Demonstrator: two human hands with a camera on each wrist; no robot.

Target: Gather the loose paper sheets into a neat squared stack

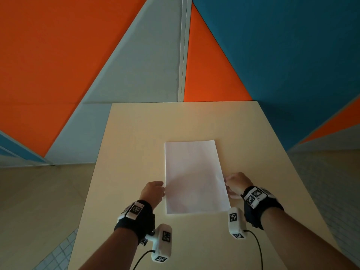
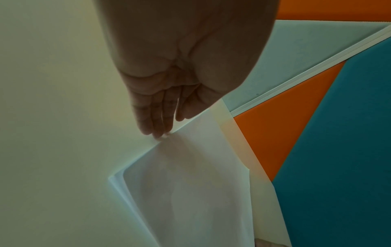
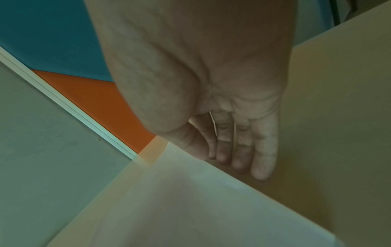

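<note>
A stack of white paper sheets point(image 1: 194, 176) lies flat on the pale table point(image 1: 136, 143), its edges lined up, long side running away from me. My left hand point(image 1: 162, 189) is at the stack's left edge. In the left wrist view its straight fingers point(image 2: 156, 130) touch that edge of the paper stack point(image 2: 190, 183). My right hand point(image 1: 227, 186) is at the right edge. There its straight fingers point(image 3: 241, 160) lie on the table beside the paper stack point(image 3: 190, 208), with the thumb against the edge. Neither hand grips the sheets.
The table's far edge meets a wall of orange, grey and blue panels point(image 1: 214, 75). Bare tabletop surrounds the stack on all sides. Floor point(image 1: 39, 201) shows to the left and right of the table.
</note>
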